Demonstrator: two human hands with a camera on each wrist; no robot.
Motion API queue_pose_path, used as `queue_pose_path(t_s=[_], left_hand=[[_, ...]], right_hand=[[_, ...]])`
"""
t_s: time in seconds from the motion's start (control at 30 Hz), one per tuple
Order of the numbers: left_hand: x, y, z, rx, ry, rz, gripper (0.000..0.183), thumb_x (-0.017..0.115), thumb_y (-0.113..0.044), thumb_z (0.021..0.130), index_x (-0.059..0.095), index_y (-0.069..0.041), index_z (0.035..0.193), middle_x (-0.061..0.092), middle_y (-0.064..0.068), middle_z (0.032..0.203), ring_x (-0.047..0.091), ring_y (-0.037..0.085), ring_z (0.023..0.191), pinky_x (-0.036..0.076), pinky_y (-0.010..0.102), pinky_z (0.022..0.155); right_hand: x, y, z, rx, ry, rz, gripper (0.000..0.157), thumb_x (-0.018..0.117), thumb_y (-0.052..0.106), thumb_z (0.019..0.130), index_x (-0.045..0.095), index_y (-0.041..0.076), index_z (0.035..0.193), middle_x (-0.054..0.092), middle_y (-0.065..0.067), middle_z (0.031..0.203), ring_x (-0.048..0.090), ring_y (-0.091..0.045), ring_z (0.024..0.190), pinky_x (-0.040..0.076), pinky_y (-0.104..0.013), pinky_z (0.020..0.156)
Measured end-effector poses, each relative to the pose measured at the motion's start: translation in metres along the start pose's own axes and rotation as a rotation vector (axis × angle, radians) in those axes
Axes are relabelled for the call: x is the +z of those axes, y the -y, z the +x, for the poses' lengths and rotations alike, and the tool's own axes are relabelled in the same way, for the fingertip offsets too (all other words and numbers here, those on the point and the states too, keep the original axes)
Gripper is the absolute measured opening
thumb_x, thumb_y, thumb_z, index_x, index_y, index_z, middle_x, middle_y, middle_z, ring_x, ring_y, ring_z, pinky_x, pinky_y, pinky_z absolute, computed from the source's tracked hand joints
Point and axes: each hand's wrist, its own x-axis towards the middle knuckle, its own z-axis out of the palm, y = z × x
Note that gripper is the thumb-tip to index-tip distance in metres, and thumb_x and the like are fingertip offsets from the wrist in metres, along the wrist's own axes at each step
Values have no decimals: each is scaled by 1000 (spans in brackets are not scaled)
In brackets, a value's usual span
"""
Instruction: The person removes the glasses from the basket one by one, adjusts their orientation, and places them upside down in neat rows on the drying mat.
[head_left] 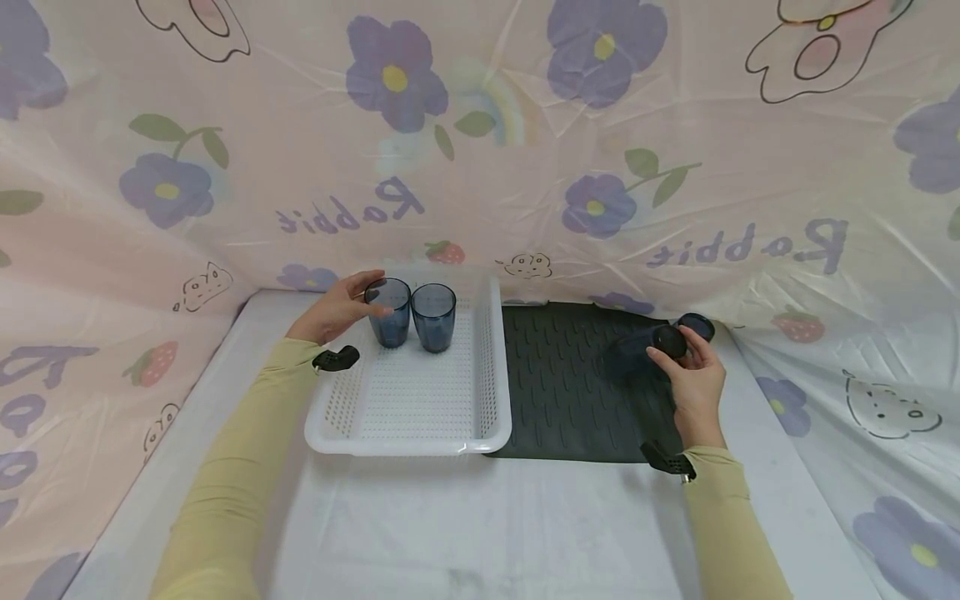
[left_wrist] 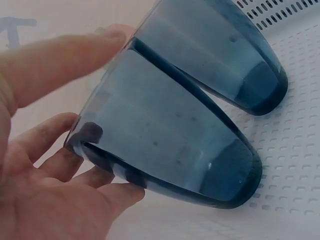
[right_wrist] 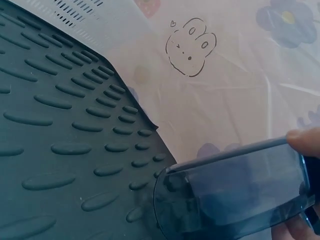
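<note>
In the head view my left hand holds a blue drinking glass near its rim, thumb on one side and fingers on the other. This glass is upright at the white perforated basket; I cannot tell whether its base touches the bottom. A second blue glass stands right beside it. At the right, my right hand pinches another glass by its thick base. That glass is tipped over, its rim toward the dark ridged mat. Behind the fingers shows one more dark blue glass.
Basket and mat lie side by side on a white-covered table. A patterned cloth hangs behind and at both sides, meeting the mat's back edge. Black straps sit on both wrists.
</note>
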Motion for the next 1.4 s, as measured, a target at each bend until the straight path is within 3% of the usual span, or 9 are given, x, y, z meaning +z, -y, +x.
queue_pose_path(t_s=[0.17,0.5,0.77,1.0,1.23,1.4], left_hand=[[-2,6,2,24,7,13,80,68,4,87,22,-9,152,15,12,157,11,27,144,23,48,113],[-2,9,4,-1,-7,4,79,70,2,85,26,-10,150,23,8,154,15,23,143,27,45,112],[-1,7,5,-7,-29,25,79,69,1,86,24,-9,151,23,9,154,15,23,143,26,45,112],[1,0,-2,-28,-14,1,79,69,2,86,25,-9,151,21,11,155,13,25,143,24,46,113],[-2,8,4,-20,-26,10,80,70,1,86,24,-8,151,23,8,154,14,23,143,25,45,113],[-1,9,5,-10,-28,27,80,70,0,86,24,-7,151,24,8,154,15,24,143,26,46,112]], right_hand=[[1,-4,1,-12,0,10,66,81,-7,72,59,10,131,50,-7,133,54,-17,103,50,-12,75],[6,-12,-2,-42,10,-47,65,79,-4,75,57,16,133,47,-6,137,49,-21,122,48,-14,87],[8,-14,3,-52,38,-142,65,77,5,81,50,18,138,44,-4,142,44,-21,127,38,-33,106],[7,-19,5,-92,71,-220,68,72,1,84,42,19,143,39,-4,144,40,-20,129,35,-37,109],[8,-23,5,-103,91,-206,73,71,-4,83,38,19,145,35,-2,149,33,-20,136,29,-39,112],[9,-23,3,-99,70,-181,74,73,-6,80,41,16,143,40,-2,146,37,-20,132,30,-41,111]])
